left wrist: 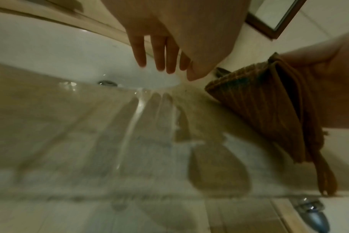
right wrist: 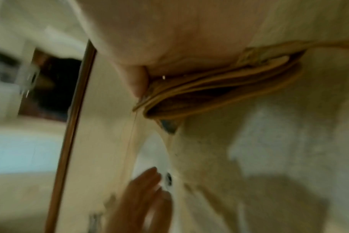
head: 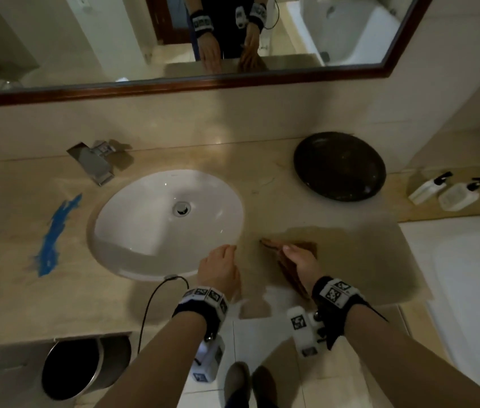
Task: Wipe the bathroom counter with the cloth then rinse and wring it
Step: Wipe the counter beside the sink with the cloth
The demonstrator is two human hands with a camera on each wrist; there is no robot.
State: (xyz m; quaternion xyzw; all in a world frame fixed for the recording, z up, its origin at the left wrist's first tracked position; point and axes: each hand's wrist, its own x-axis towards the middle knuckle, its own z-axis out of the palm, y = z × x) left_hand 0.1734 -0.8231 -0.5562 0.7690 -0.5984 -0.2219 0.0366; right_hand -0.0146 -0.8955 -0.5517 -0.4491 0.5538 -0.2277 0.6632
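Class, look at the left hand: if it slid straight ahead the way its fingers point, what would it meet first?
Most likely the sink. The left hand hovers with straight fingers by the basin's near rim, so it would probably pass over the bowl; height is unclear.

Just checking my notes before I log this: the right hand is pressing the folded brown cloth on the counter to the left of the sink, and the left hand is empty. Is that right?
One detail is off: the side. In the head view the right hand presses the folded brown cloth on the counter to the right of the sink, not the left. The left hand is indeed empty, as the left wrist view confirms.
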